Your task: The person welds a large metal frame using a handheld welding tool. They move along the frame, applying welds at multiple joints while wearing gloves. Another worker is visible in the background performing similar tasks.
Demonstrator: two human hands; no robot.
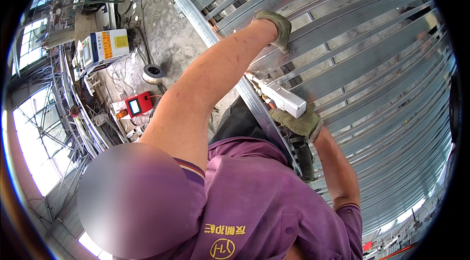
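Note:
A white, box-shaped welding gun with a slim metal nozzle is in my right hand, whose gloved fingers wrap around it from below. The nozzle end points up and left, close to the joint between a long metal side rail and the slats. Farther up, my gloved left hand bends down over a galvanized metal slat, its fingers curled against the metal. Part of those fingers is hidden. A black hose hangs below my right hand.
Parallel metal slats spread across the right side, with gaps between them. On the left stand a white machine with orange and yellow labels, a red box with a screen and a wire spool. Cables trail across the concrete floor.

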